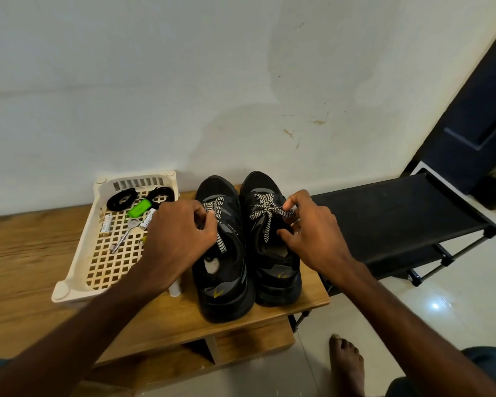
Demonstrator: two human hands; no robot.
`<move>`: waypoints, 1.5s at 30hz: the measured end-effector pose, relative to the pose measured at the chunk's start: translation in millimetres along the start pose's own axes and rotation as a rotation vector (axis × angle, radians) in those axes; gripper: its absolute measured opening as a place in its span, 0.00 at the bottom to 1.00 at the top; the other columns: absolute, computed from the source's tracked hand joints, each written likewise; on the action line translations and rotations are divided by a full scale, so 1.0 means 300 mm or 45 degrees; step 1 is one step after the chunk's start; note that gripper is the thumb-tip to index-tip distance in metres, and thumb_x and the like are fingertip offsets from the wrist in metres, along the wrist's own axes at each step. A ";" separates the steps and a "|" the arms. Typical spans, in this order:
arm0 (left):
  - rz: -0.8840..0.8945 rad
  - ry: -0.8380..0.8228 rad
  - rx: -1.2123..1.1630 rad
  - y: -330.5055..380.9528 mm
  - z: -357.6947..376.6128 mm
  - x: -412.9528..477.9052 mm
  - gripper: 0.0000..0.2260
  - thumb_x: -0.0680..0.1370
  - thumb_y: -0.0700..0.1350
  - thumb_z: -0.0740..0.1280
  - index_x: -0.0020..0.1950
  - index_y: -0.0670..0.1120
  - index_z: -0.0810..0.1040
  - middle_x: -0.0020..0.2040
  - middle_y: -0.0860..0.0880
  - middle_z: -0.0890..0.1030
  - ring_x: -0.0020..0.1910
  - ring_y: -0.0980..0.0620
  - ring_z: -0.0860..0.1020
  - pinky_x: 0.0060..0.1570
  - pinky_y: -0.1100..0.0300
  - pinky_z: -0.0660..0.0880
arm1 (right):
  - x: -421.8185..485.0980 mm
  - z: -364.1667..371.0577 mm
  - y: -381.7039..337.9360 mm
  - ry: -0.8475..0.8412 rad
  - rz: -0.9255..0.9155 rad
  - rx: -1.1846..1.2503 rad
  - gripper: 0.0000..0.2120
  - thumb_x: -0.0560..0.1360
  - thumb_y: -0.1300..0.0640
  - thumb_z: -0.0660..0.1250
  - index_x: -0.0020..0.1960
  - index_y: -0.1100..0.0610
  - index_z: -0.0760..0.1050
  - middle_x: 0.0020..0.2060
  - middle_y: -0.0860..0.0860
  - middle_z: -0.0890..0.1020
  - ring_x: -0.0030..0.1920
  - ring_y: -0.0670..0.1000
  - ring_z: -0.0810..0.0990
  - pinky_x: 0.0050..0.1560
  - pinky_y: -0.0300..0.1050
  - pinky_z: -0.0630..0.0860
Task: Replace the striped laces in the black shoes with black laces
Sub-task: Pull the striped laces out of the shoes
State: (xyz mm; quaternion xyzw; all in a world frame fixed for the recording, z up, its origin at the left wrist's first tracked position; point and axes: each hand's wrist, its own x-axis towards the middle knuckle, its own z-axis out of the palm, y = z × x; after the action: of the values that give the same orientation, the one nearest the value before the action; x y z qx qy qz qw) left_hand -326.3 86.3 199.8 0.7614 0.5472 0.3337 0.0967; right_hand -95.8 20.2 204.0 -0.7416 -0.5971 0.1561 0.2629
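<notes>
On the desk (166, 319), black shoes (226, 267) are standing side by side | left hand (175, 236) fingers are pinching left shoe's striped lace (212, 209) | right hand (312, 233) fingers are pinching right shoe's striped bow (265, 212)

Probably a home entryway: shoe rack (398, 213), tiled floor (441, 310), wooden bench (26, 253).

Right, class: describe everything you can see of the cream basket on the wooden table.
The cream basket looks like plastic, rectangular, with a lattice floor, slotted far wall and round corner posts. It sits flat on the wooden table, left of the black shoes. Inside lie two coiled black laces, a green tag, keys and batteries. The left hand reaches over its near right side.
</notes>
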 end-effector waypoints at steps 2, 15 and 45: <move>0.001 -0.006 0.005 0.001 -0.001 0.003 0.08 0.77 0.49 0.71 0.42 0.47 0.85 0.31 0.55 0.81 0.29 0.59 0.78 0.37 0.57 0.81 | -0.001 0.000 0.001 0.003 0.001 0.000 0.23 0.75 0.57 0.77 0.62 0.48 0.68 0.54 0.50 0.83 0.48 0.50 0.84 0.51 0.51 0.85; 0.010 -0.028 -0.002 0.007 -0.004 0.005 0.09 0.78 0.49 0.70 0.43 0.46 0.85 0.33 0.53 0.82 0.30 0.58 0.79 0.37 0.55 0.82 | 0.001 0.002 0.000 -0.002 0.012 -0.005 0.24 0.75 0.57 0.77 0.63 0.49 0.68 0.54 0.51 0.83 0.51 0.51 0.84 0.53 0.54 0.84; 0.053 -0.034 0.021 0.004 -0.007 0.001 0.10 0.78 0.49 0.69 0.42 0.46 0.84 0.32 0.52 0.81 0.29 0.57 0.78 0.35 0.54 0.81 | 0.001 0.004 -0.011 -0.009 0.009 -0.063 0.23 0.75 0.57 0.77 0.63 0.48 0.68 0.51 0.52 0.83 0.46 0.51 0.84 0.50 0.54 0.84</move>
State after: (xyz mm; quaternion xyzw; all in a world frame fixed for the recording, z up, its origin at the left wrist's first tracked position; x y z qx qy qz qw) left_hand -326.5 85.6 202.4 0.7779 0.5326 0.3208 0.0908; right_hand -99.0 21.2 204.8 -0.7493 -0.5992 0.1449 0.2419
